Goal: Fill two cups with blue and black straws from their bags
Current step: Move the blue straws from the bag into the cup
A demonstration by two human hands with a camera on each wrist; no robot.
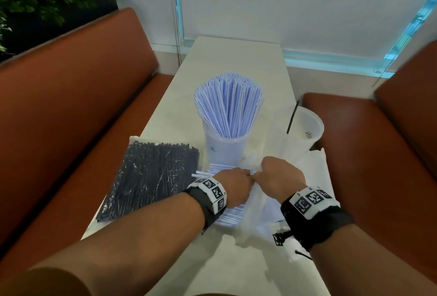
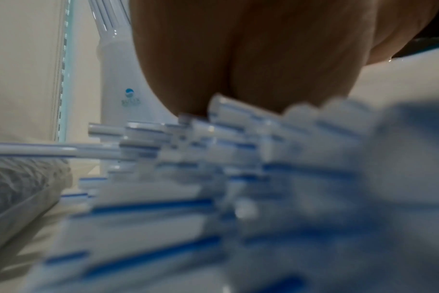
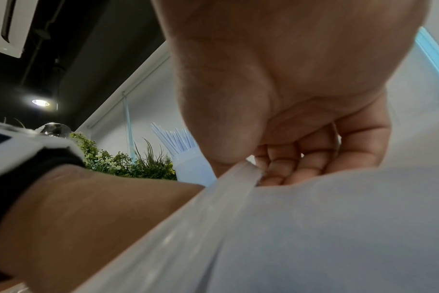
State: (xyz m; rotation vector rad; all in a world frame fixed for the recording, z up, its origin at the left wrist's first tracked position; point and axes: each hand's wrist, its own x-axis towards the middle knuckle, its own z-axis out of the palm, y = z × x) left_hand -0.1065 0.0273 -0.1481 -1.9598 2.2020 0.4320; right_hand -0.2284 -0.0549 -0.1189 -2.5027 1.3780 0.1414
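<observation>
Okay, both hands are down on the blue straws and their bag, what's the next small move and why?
Probably lift the left hand with a bunch of loose blue straws toward the blue-straw cup, while the right hand pinches the clear bag aside.

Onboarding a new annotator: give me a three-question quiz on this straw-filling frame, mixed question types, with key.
1. True or false: the cup of blue straws stands empty.
2. The bag of black straws lies on which side of that cup: A the person's left, B the person's right?
3. Fill in: the right-hand cup holds one ___ straw.

Key:
1. False, it is packed full.
2. A.
3. Black; the right hand grips the clear plastic bag, the left hand rests on the loose blue straws.
</observation>
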